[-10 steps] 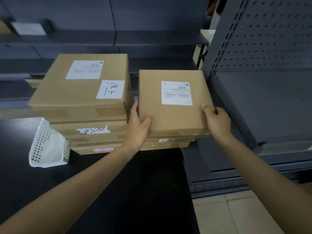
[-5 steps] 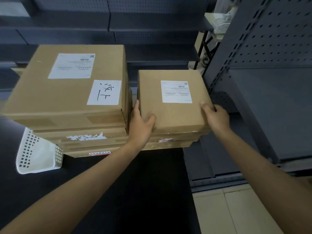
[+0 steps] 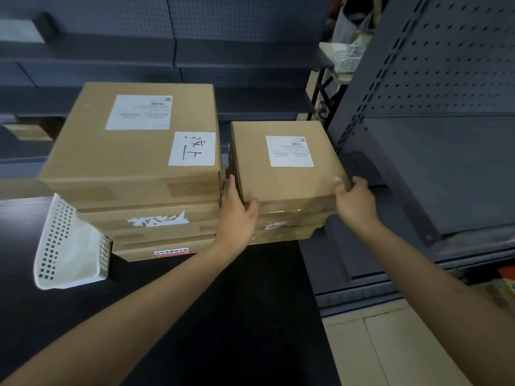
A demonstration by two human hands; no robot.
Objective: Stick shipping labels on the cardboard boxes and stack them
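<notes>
Gripping the top box (image 3: 281,176) at both near corners.
Left hand (image 3: 237,215) at 8 o'clock, right hand (image 3: 355,200) at 4 — shipping label (image 3: 289,151) on top.

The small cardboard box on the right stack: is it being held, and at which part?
Yes. Both hands hold the small box at its near corners: the left hand at the near-left corner, the right hand at the near-right corner.

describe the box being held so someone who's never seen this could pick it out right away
On the dark table stand two stacks of cardboard boxes; look at the shorter stack on the right, next to the grey pegboard shelving. Its top box is gripped at the near corners by the left hand and right hand. It carries one printed label, while the bigger box atop the taller stack has two.
</notes>
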